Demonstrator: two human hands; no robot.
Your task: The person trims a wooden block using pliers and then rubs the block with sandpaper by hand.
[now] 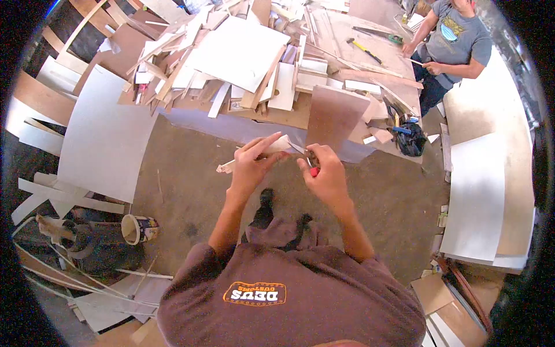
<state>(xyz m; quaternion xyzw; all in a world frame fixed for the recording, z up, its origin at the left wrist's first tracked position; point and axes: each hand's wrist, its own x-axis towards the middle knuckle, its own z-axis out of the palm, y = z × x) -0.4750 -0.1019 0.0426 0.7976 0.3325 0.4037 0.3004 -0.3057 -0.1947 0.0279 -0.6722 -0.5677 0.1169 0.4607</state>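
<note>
One head-worn view, forward and down over the near shirt point(315, 289), left hand point(254, 163) and right hand point(326, 173) to the farther bench point(202, 122)

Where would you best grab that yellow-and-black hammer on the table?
Probably by the black end of its handle, coming from the near right in this view: the hammer lies at a slant, its head toward the far left, leaving that long, slim end nearest.

Cream strip point(280, 144); red tool handle point(314, 172); brown shirt point(329, 289).
</note>
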